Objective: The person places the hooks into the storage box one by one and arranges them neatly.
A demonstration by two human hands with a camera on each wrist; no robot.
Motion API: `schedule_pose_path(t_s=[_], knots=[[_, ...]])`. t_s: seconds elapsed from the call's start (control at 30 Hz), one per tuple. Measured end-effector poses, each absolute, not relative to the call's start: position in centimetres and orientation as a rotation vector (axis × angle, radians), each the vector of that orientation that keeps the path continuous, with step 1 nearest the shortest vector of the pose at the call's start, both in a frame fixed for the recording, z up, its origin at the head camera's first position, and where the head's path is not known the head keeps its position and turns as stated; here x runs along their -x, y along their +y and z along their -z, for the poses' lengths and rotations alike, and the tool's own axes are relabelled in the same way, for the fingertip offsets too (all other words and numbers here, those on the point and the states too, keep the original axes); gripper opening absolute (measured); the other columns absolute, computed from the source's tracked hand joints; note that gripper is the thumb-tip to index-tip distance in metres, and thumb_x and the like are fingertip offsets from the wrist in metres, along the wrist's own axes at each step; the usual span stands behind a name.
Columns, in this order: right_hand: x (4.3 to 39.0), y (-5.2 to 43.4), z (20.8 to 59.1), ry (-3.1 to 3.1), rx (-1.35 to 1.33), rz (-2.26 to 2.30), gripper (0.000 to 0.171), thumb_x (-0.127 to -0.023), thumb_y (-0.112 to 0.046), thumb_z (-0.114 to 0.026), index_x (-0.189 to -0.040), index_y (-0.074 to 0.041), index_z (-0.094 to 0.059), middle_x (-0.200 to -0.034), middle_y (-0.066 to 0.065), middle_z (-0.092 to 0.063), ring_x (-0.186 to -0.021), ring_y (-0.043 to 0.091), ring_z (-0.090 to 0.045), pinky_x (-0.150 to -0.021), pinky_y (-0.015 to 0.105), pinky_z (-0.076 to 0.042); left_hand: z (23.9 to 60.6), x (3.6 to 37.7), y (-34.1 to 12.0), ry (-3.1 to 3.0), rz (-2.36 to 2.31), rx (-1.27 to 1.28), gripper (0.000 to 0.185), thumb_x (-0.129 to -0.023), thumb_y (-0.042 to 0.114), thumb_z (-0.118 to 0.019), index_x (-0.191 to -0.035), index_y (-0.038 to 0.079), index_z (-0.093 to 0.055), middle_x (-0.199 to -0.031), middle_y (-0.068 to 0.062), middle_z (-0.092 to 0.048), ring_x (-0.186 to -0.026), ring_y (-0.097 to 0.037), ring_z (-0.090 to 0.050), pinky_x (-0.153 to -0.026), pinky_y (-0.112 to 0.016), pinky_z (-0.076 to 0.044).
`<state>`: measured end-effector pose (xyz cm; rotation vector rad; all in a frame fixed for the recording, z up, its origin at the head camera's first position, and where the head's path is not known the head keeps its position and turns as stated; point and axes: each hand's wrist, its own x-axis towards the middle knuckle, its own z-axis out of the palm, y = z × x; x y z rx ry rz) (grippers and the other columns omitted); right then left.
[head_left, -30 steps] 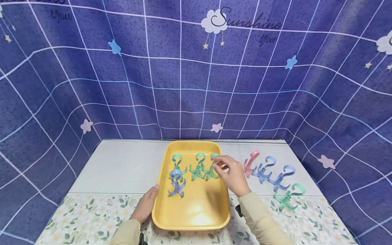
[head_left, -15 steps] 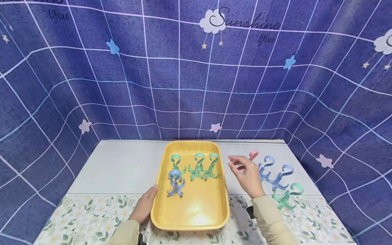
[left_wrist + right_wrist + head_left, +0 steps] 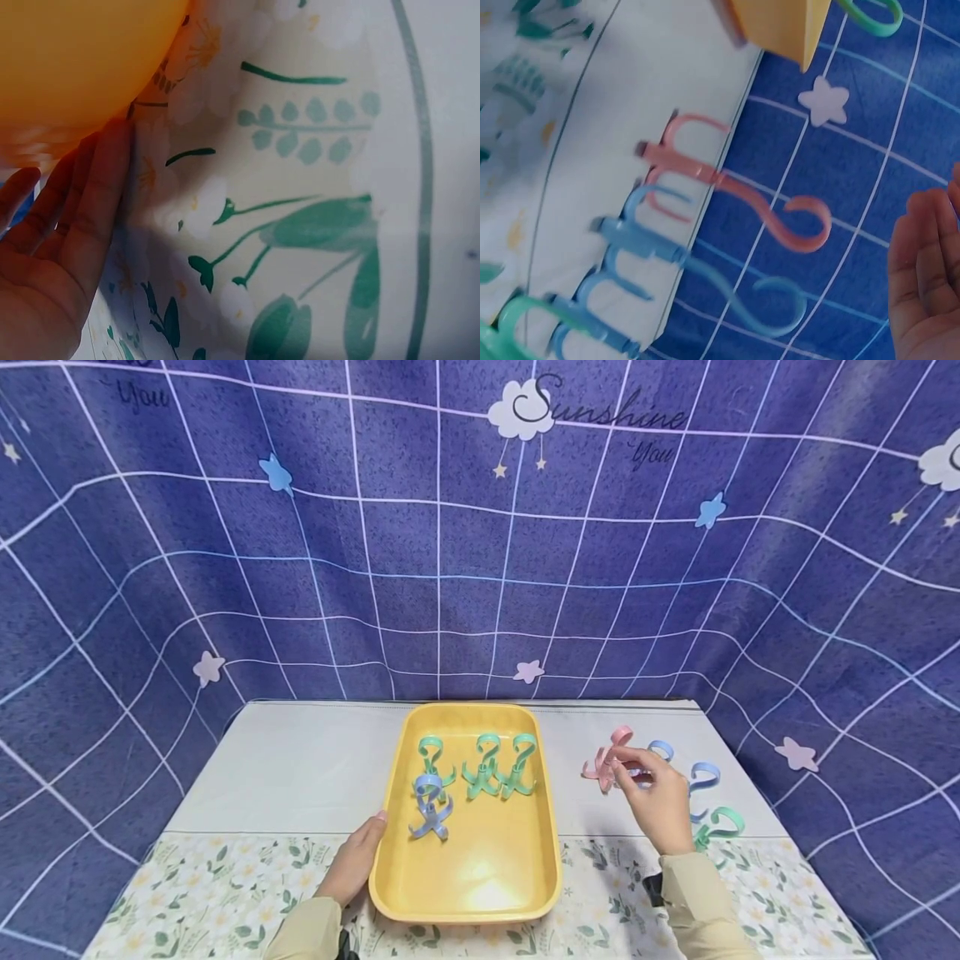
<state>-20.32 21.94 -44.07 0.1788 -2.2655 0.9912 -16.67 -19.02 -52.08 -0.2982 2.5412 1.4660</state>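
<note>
My right hand [image 3: 660, 797] pinches the stem of a pink claw hook [image 3: 602, 768], which has a curled top and several splayed prongs, to the right of the yellow tray [image 3: 510, 860]. In the right wrist view that hand's fingers [image 3: 922, 262] show at the right edge, beside the pink hook [image 3: 739, 184]. My left hand [image 3: 354, 860] rests against the tray's left side. Its fingers [image 3: 97, 195] lie nearly straight along the outer wall in the left wrist view. Inside the tray stand three green hooks [image 3: 482, 779] and one blue hook [image 3: 431, 818].
Behind my right hand are two blue hooks [image 3: 703, 772], partly hidden, and a green hook [image 3: 723, 822]. The table [image 3: 300, 768] is white at the back and floral in front. A blue gridded curtain [image 3: 480, 543] closes off the back and sides.
My right hand has moved right, from the green hook at the tray's right side to the pink hook, whose prongs have shifted slightly left. My left hand has stayed at the tray.
</note>
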Motion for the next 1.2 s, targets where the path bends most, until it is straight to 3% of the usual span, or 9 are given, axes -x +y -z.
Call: schedule_pose_path(t_s=[0.4,0.5,0.63,0.73,0.83,0.93,1.2], knots=[[18.7,24.8,43.6,-2.222,-0.019,-0.898,0.018,-0.087,0.003,-0.077,-0.104,-0.001,-0.077,-0.092,0.012,-0.075,-0.077,0.015,-0.067,-0.068,0.003,-0.047,51.8,16.9,-19.1,2.507,-1.472,0.318,0.087,-0.103,0.07,-0.019,-0.155,0.004,-0.038,-0.142,-0.023,-0.055,-0.134,-0.048,-0.048,-0.114,-0.066,-0.03],[18.4,25.4,43.2,-2.212,0.006,-0.848,0.018,-0.087,0.002,-0.077,-0.105,0.0,-0.077,-0.092,0.013,-0.075,-0.077,0.016,-0.066,-0.068,0.002,-0.046,51.8,17.0,-19.1,2.483,-1.464,0.341,0.089,-0.101,0.073,-0.018,-0.155,0.005,-0.038,-0.14,-0.02,-0.058,-0.131,-0.045,-0.052,-0.114,-0.065,-0.032],[18.0,26.4,42.9,-2.208,0.051,-0.796,0.019,-0.087,-0.001,-0.077,-0.106,0.0,-0.077,-0.093,0.017,-0.074,-0.074,0.03,-0.069,-0.067,0.003,-0.042,51.8,17.1,-19.0,2.484,-1.45,0.346,0.091,-0.101,0.074,-0.017,-0.155,0.004,-0.038,-0.14,-0.02,-0.058,-0.132,-0.045,-0.051,-0.114,-0.064,-0.033],[17.7,27.2,42.8,-2.233,0.112,-0.772,0.02,-0.089,-0.004,-0.076,-0.108,-0.001,-0.076,-0.094,0.019,-0.073,-0.074,0.038,-0.069,-0.069,0.012,-0.045,51.8,17.0,-19.0,2.505,-1.45,0.329,0.088,-0.102,0.071,-0.017,-0.155,0.005,-0.039,-0.138,-0.02,-0.059,-0.131,-0.045,-0.052,-0.114,-0.065,-0.033],[17.3,27.8,42.6,-2.264,0.154,-0.763,0.021,-0.09,-0.006,-0.074,-0.11,0.0,-0.075,-0.096,0.021,-0.073,-0.076,0.041,-0.069,-0.072,0.033,-0.05,51.9,17.0,-19.1,2.514,-1.462,0.311,0.085,-0.103,0.069,-0.019,-0.154,0.004,-0.04,-0.136,-0.02,-0.061,-0.129,-0.045,-0.053,-0.113,-0.065,-0.033],[16.9,28.3,42.4,-2.31,0.192,-0.761,0.022,-0.091,-0.007,-0.073,-0.111,0.001,-0.074,-0.1,0.023,-0.071,-0.078,0.043,-0.068,-0.076,0.051,-0.048,51.9,17.0,-19.2,2.494,-1.469,0.322,0.087,-0.102,0.071,-0.018,-0.154,0.005,-0.04,-0.133,-0.017,-0.063,-0.125,-0.042,-0.058,-0.112,-0.064,-0.036],[15.6,29.6,41.6,-2.482,0.411,-0.751,0.03,-0.094,-0.018,-0.07,-0.116,0.002,-0.072,-0.11,0.03,-0.067,-0.1,0.047,-0.064,-0.083,0.065,-0.046,51.9,17.0,-19.3,2.455,-1.495,0.324,0.09,-0.101,0.074,-0.018,-0.154,0.005,-0.04,-0.132,-0.015,-0.064,-0.122,-0.038,-0.06,-0.111,-0.062,-0.038]])
